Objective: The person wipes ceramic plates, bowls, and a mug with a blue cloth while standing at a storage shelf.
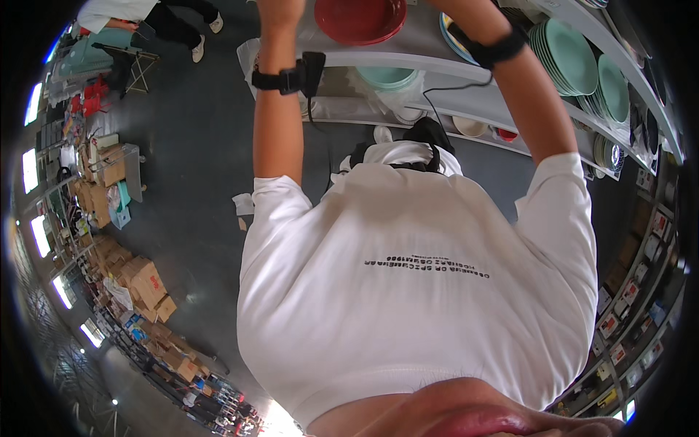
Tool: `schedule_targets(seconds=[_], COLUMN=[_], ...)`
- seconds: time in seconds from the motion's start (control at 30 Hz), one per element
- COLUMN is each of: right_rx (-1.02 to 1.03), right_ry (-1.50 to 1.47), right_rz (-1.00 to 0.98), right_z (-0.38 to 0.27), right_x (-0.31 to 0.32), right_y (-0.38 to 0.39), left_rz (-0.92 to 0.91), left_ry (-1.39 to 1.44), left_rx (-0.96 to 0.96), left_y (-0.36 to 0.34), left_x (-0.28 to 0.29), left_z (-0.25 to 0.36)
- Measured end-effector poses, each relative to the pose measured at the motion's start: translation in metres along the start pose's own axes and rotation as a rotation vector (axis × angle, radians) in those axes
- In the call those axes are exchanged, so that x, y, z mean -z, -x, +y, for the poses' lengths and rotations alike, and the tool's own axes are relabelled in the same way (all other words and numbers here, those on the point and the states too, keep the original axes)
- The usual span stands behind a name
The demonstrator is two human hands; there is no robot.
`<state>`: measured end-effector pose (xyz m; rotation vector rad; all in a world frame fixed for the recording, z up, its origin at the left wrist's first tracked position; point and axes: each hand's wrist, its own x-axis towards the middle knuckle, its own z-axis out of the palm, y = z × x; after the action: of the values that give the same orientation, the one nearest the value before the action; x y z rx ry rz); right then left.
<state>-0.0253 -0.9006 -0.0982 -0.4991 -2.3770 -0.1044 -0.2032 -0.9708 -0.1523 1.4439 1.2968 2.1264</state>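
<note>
Reaching over the grey shelf [422,38], the left hand [282,11] and right hand [466,16] are cropped by the top edge, so whether either grip is wide, narrow or closed on something cannot be told. Red dishes [360,18] are set on that shelf between the forearms [278,138], probably nested to save space, like the green plates [571,58] stacked at right; lower down, green bowls [389,77] are seen in clear plastic. Round, smooth and glossy, the red dishes are cut off at their far side, apparently with two rims showing.
</note>
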Motion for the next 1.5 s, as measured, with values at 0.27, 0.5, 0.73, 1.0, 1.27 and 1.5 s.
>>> schedule_targets(seconds=[0.27,0.5,0.73,1.0,1.27,1.5], right_rx=[0.011,-0.303,-0.257,-0.368,-0.304,-0.175], right_ry=[0.045,-0.325,-0.11,-0.281,0.016,-0.035], right_rz=[-0.068,-0.208,-0.225,-0.349,-0.412,-0.39], right_z=[0.012,-0.025,-0.01,-0.012,-0.012,-0.038], right_x=[0.029,-0.044,-0.123,-0.104,-0.104,-0.14], right_y=[0.084,0.205,0.234,0.236,0.231,0.209], left_rz=[-0.477,-0.542,-0.628,-0.691,-0.799,-0.455], left_ry=[-0.211,-0.415,-0.831,-0.815,-0.737,-0.907], left_rx=[0.072,-0.014,0.121,-0.117,0.503,0.705], left_y=[0.112,0.162,0.204,0.22,0.268,0.298], left_x=[-0.015,-0.004,0.025,-0.008,-0.004,0.067], left_z=[-0.022,-0.027,-0.057,-0.076,-0.12,-0.154])
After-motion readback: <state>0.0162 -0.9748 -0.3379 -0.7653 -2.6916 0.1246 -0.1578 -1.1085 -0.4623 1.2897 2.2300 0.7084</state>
